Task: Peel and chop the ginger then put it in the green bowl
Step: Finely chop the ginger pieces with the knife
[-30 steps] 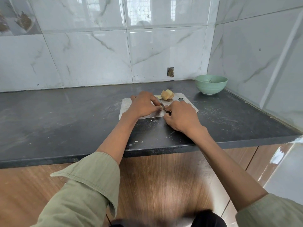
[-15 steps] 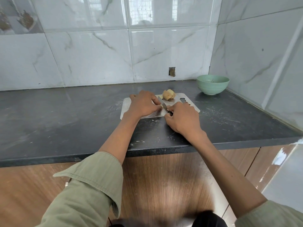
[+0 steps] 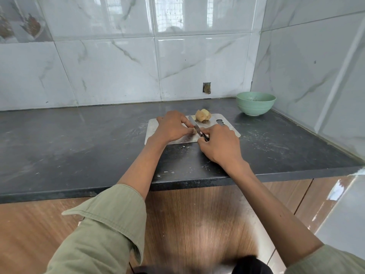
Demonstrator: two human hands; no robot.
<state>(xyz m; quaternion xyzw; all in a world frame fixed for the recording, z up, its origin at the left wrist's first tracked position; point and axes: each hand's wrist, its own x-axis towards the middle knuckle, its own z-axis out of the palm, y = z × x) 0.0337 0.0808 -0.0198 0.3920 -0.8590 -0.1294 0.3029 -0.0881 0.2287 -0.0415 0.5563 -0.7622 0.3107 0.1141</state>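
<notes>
A metal cutting board [image 3: 158, 127] lies on the dark counter. My left hand [image 3: 171, 127] holds down a small ginger piece [image 3: 194, 131] on it, mostly hidden under the fingertips. My right hand [image 3: 219, 143] grips the black handle of a knife [image 3: 194, 125], whose blade runs up and left beside the left fingertips. A larger peeled ginger lump [image 3: 203, 115] sits at the board's far edge. The green bowl [image 3: 255, 103] stands in the back right corner, apart from the board.
The dark stone counter [image 3: 79, 139] extends far to the left. Tiled walls close it at the back and on the right. The counter's front edge [image 3: 197, 181] runs above wooden cabinet doors. Small scraps dot the counter near the board.
The knife blade has lifted and now shows further up past the left fingertips. Both hands stay in nearly the same place on the board.
</notes>
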